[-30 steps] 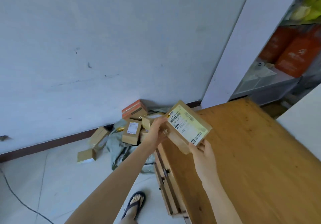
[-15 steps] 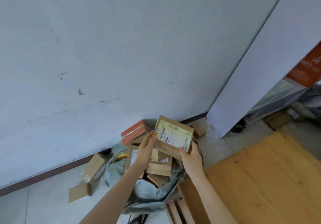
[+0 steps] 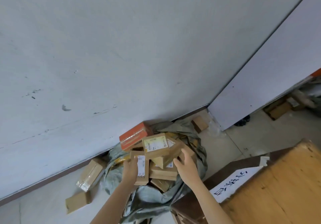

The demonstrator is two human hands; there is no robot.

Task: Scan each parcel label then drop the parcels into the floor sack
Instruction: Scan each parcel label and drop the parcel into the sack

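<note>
Fingers (image 3: 184, 154) of the right hand (image 3: 186, 165) are loosely spread beside the labelled parcel (image 3: 157, 144), which lies atop the pile in the grey floor sack (image 3: 152, 196). The left hand (image 3: 130, 170) hangs relaxed just left.

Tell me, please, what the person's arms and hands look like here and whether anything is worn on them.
The left forearm and right forearm are bare to the frame's edge, no sleeves in view. The left hand and right hand are bare too: no gloves, rings, watch or bracelet show.
</note>
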